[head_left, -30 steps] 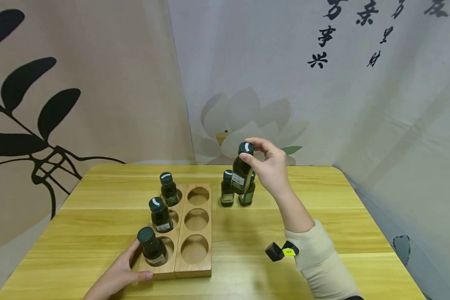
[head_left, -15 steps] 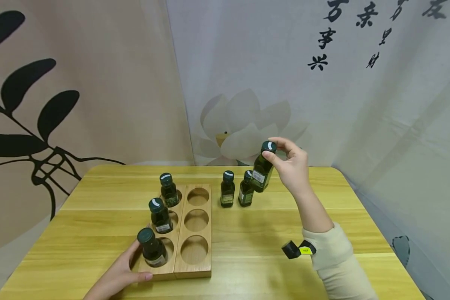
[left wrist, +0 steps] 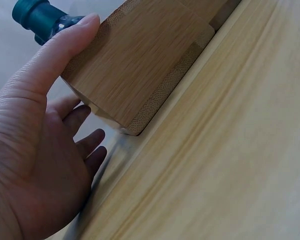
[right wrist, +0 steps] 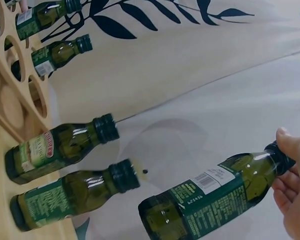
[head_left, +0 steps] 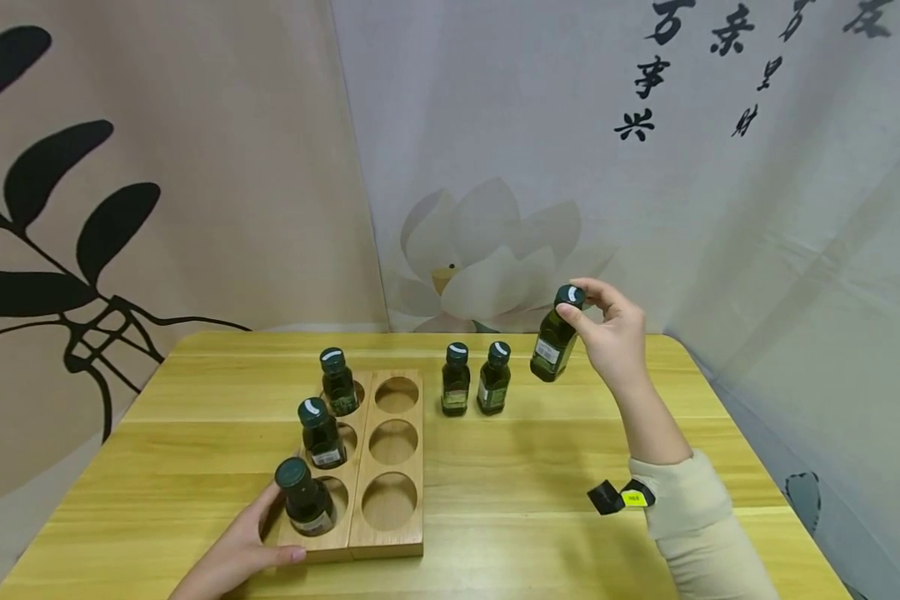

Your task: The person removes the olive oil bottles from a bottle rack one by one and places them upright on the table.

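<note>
Right hand point(head_left: 615, 337): pinched the held bottle point(head_left: 555, 340) by its cap, clear of the table point(head_left: 540, 492).
Change: the held bottle had moved right, from above the pair point(head_left: 474, 379) to their right, well away from the rack point(head_left: 378, 467); judged a carry away from the rack.
Left hand point(head_left: 236, 554): fingers relaxed, thumb pressed on the rack's near left corner, unmoved.
Rack: three bottles stood in its left column, as before; right column held none.

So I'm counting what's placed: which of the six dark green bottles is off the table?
The bottle held by its cap in the right hand, tilted in the air right of the two standing bottles; three others sit in the wooden rack.
</note>
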`<action>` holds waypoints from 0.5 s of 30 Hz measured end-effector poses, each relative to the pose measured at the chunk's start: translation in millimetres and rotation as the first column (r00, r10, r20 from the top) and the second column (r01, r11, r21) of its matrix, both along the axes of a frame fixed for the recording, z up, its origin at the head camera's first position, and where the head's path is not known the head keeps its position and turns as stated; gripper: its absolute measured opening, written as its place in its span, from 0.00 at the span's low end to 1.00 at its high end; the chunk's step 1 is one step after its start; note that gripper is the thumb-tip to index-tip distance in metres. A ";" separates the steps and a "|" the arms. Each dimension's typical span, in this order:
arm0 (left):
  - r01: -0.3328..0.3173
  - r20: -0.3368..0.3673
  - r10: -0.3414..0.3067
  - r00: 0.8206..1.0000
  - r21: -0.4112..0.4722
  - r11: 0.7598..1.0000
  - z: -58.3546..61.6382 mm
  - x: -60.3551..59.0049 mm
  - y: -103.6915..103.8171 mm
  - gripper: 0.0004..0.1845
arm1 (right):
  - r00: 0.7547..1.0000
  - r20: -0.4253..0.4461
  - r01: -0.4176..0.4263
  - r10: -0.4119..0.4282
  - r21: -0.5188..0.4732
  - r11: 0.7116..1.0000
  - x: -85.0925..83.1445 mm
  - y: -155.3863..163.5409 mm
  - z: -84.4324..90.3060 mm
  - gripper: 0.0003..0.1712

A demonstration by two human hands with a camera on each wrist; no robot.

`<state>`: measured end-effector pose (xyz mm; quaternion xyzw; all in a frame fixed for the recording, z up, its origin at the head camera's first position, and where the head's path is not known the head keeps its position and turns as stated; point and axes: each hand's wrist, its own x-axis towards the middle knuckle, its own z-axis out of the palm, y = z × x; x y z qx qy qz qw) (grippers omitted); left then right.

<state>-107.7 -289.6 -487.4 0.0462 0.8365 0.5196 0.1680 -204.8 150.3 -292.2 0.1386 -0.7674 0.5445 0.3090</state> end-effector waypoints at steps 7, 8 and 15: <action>0.005 0.012 -0.005 1.000 0.004 1.000 -1.8 0.1 -1.7 0.56 | 0.999 0.026 0.027 -0.027 -0.014 1.000 -26.2 16.6 -40.2 0.15; 0.005 0.014 -0.005 1.000 0.007 1.000 -2.2 0.0 -1.9 0.56 | 0.999 0.031 0.035 -0.035 -0.010 0.999 -30.2 18.5 -46.8 0.16; 0.008 0.014 -0.008 1.000 0.002 1.000 -3.0 -1.4 -1.7 0.56 | 0.994 0.087 0.074 -0.073 -0.006 0.997 -31.9 14.1 -63.1 0.17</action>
